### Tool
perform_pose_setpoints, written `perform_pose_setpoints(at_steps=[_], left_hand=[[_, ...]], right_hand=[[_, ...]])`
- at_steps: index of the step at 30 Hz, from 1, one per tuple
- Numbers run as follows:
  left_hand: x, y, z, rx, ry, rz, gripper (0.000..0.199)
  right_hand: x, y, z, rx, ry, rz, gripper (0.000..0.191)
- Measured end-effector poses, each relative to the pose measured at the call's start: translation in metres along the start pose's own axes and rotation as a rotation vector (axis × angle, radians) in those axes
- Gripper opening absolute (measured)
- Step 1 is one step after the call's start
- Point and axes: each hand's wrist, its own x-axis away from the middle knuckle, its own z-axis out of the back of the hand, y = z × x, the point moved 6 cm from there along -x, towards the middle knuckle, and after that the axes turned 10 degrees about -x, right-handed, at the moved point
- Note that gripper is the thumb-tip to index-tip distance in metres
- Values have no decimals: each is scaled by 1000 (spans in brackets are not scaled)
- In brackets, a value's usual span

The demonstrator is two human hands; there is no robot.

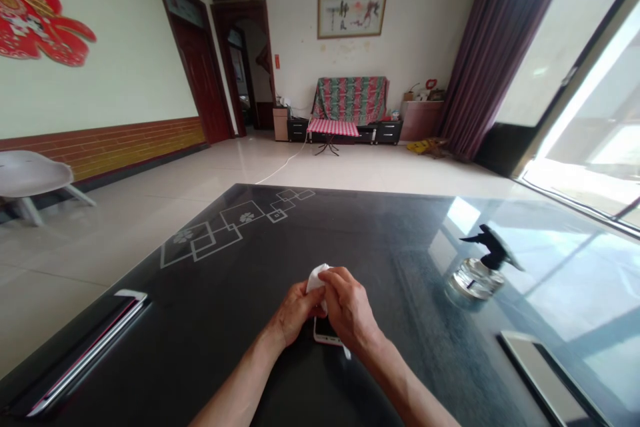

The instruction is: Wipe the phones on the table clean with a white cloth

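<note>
A white tissue (pixel 316 277) is bunched between my two hands above the middle of the black table. My left hand (pixel 295 310) has its fingers curled and its thumb pressed on the tissue. From the other side, my right hand (pixel 350 303) grips it with bent fingers. Just beneath them is a smartphone (pixel 326 331) with a dark screen and a light pinkish edge. Its lower end shows; the upper part is hidden by the hands and tissue. Whether the left fingers also touch the phone I cannot tell. A small white piece (pixel 347 352) shows by its lower right corner.
On the glossy black table (pixel 280 240), a clear spray bottle (pixel 477 277) with a black trigger head stands at right. Another phone-like device (pixel 545 377) lies nearer me. At left is a long, silver-edged object (pixel 90 350). Beyond are a white chair (pixel 35 177) and checked-cloth table (pixel 333 127).
</note>
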Motion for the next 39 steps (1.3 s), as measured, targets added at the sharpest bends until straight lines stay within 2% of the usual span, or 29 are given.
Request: perform_pose_setpoints(at_steps=[3, 7, 10, 12, 14, 19, 24, 27, 33, 36, 39], left_hand=[[-2, -4, 10, -13, 66, 55, 37], [-1, -7, 40, -138, 179, 126, 32], [1, -4, 64, -306, 285, 161, 45], [2, -2, 75, -442, 358, 174, 60], [1, 1, 82, -586, 422, 160, 65], [2, 8, 96, -857, 533, 117, 54], [16, 26, 112, -983, 699, 51, 47], [18, 36, 105, -1014, 712, -22, 44], [4, 37, 63, -1037, 541, -121, 31], [-3, 38, 48, -1075, 457, -155, 30], [-7, 42, 36, -1132, 356, -188, 33]], right_hand=[[0, 4, 4, -53, 21, -34, 31], [4, 31, 23, 42, 69, -138, 30], [12, 51, 28, 123, 56, -224, 30], [19, 56, 24, 162, 46, -261, 34], [25, 52, 14, 193, 35, -286, 45], [35, 34, -15, 316, -56, -380, 68], [37, 32, -28, 375, -92, -450, 77], [38, 33, -33, 391, -97, -465, 80], [39, 30, -42, 432, -77, -442, 81], [39, 36, -36, 438, -112, -440, 84], [42, 50, -18, 432, -219, -418, 91]])
